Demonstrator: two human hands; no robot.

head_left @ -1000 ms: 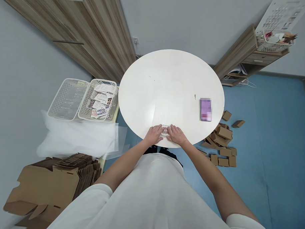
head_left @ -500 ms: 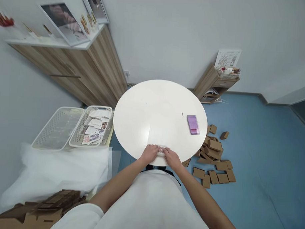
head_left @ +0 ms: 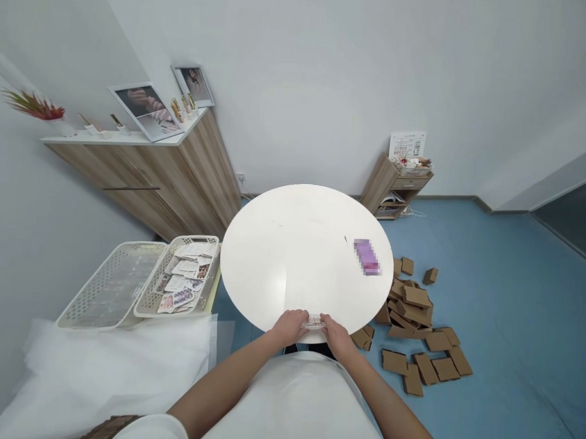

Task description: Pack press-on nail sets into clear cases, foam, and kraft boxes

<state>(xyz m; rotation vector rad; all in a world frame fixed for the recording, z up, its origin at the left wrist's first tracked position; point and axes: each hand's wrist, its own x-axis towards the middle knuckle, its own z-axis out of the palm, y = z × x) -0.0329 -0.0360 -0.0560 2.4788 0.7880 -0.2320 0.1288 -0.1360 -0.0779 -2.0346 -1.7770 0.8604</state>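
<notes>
At the near edge of the white round table [head_left: 302, 239], my left hand [head_left: 290, 327] and my right hand [head_left: 336, 336] hold a small clear plastic case [head_left: 314, 323] between them. Left fingers close on one end of it, right fingers on the other. A row of small pinkish pieces, apparently false nails, shows through the case. How the thumbs sit is hard to make out. On the table's right side lies a blurred purple rectangular object [head_left: 367, 257], with a small dark item [head_left: 346, 239] beside it.
To the left, one white basket [head_left: 139, 307] holds packets and nail cards, another [head_left: 68, 317] clear plastic pieces. White foam sheeting [head_left: 124, 367] lies nearer me. Brown cardboard boxes [head_left: 415, 297] litter the floor at right. A wooden cabinet [head_left: 179, 183] and small shelf [head_left: 378, 184] stand behind.
My view has tilted up, so the table and hands appear lower. Both hands stay on the clear case, which now shows more between them.
</notes>
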